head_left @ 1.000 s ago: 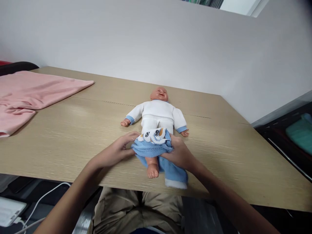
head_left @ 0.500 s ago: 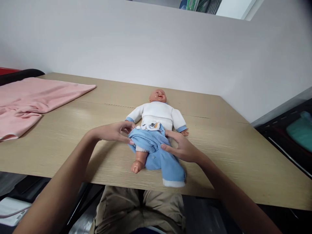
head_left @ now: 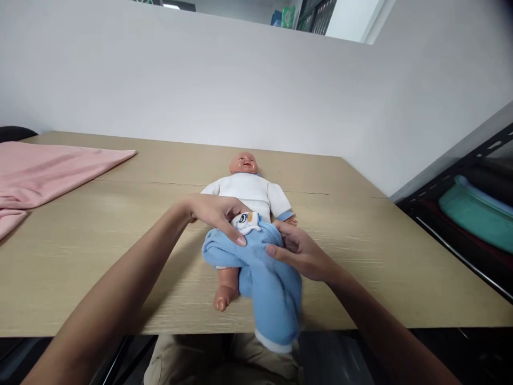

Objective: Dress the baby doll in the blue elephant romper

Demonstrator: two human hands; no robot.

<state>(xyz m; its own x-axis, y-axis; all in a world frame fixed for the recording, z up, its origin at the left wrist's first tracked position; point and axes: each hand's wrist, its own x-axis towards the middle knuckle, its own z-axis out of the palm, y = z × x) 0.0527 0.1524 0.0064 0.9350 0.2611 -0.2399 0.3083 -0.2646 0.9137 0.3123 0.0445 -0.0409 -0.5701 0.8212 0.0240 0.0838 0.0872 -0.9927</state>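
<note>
A baby doll point(head_left: 248, 184) in a white top lies on its back on the wooden table point(head_left: 100, 240), head toward the wall. Light blue fleece trousers point(head_left: 268, 283) cover its hips and one leg; the other leg point(head_left: 224, 289) is bare. My left hand point(head_left: 218, 214) pinches the trousers' waistband on the doll's left side. On the other side my right hand point(head_left: 294, 248) grips the same waistband. A white patch with a cartoon print point(head_left: 246, 220) shows at the waist between my hands.
A pink cloth point(head_left: 44, 171) lies spread at the table's far left. A dark shelf with a teal tub point(head_left: 476, 214) stands to the right. A white wall runs behind the table. My lap is visible below the table's front edge.
Both hands have drawn the trousers' waistband up the doll's body toward its chest. The covered leg now hangs further over the table's front edge. The camera has tilted up.
</note>
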